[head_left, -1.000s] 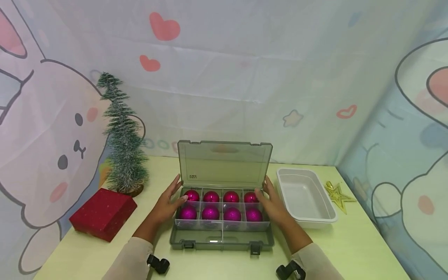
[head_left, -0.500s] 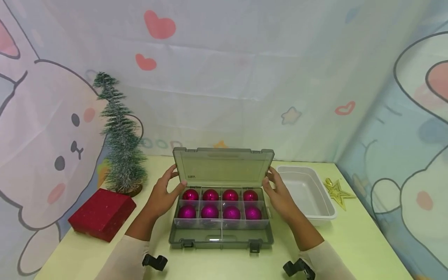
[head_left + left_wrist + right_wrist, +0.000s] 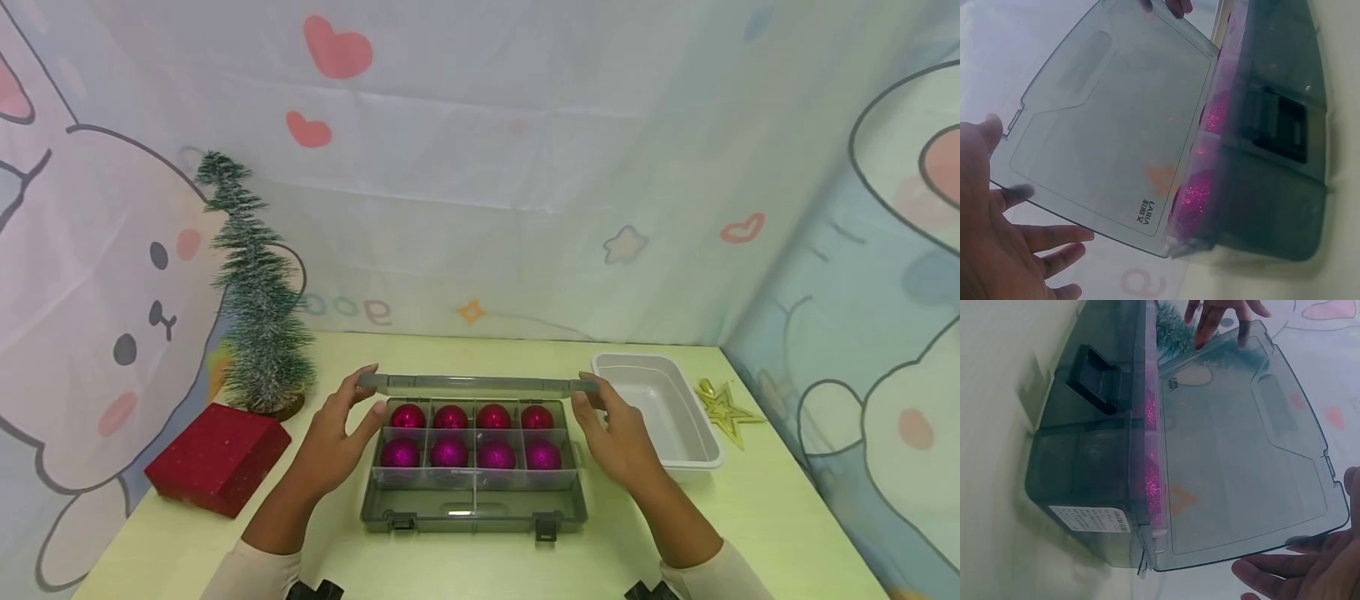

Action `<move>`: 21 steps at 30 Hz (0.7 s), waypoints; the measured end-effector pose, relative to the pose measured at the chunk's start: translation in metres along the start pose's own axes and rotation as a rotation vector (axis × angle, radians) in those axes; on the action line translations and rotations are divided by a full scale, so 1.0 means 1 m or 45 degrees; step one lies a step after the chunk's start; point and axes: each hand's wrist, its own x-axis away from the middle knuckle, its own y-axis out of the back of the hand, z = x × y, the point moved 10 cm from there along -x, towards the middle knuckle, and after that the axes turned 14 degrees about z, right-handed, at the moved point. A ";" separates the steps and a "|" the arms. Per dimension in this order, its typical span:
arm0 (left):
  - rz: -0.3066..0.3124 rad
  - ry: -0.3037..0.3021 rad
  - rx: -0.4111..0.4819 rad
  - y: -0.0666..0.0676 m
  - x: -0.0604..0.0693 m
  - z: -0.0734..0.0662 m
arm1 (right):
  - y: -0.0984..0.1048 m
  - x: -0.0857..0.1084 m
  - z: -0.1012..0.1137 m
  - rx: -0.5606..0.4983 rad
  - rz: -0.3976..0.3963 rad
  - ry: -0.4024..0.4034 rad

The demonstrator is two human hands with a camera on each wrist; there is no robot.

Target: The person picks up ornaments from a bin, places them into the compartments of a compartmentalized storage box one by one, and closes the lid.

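Note:
A grey see-through compartment box [image 3: 474, 505] stands on the table with its lid [image 3: 480, 383] partly lowered, tipped forward and seen nearly edge-on in the head view. Two rows of shiny magenta Christmas baubles [image 3: 450, 452] fill the divided compartments. My left hand [image 3: 330, 437] pinches the lid's left front corner, thumb on the edge and index finger behind the panel. At the right front corner my right hand [image 3: 618, 433] does the same, its other fingers spread outside the lid. Two dark latches [image 3: 547, 523] hang unfastened on the box's front wall.
To the left, a small frosted Christmas tree [image 3: 262, 308] stands behind a red box [image 3: 219, 458]. A white plastic tray [image 3: 701, 458] sits close by my right hand, with a gold star [image 3: 726, 412] beyond it. A patterned curtain [image 3: 480, 167] backs the table.
Both hands have moved from the box's sides up to the lid's front corners. The lid has swung forward and down from upright. The baubles stay in place.

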 end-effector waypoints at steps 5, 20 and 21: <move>0.027 -0.027 0.017 -0.003 0.009 -0.001 | 0.000 0.011 -0.002 0.018 -0.007 0.018; 0.161 -0.164 0.098 -0.015 0.022 0.018 | -0.026 0.032 -0.016 0.043 0.235 0.178; 0.167 -0.168 0.092 -0.017 0.022 0.021 | -0.028 0.034 -0.016 0.047 0.250 0.202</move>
